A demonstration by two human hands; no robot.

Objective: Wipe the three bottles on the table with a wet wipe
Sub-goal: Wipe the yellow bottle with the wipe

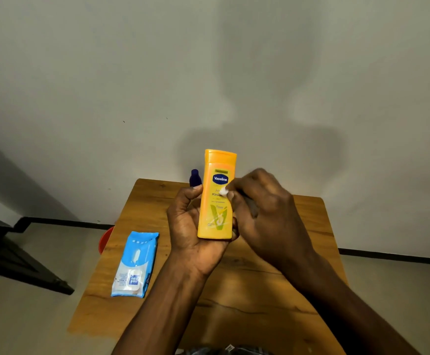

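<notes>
A: Where is the bottle (216, 198)?

B: Upright above the tabletop (237, 285), held in the left hand (196, 226). Its fingers curl round the lower body, thumb high on the left side. The label reads "Vaseline" on a blue badge; the smaller print below is too blurred to read.

A: And the right hand (262, 208)?

B: Its fingers pinch a small white wipe (224, 191) against the bottle's right edge, just under the badge.

A: Any other bottles?

B: A dark blue bottle (194, 177) stands at the far edge, mostly hidden behind the left thumb. I can make out no third one.

A: Room to move?

B: The tabletop's far edge meets the wall. A blue wipe pack (135, 265) lies near the left edge, its writing too small to read. Something red (105, 239) shows below that edge. The right half is bare wood.
</notes>
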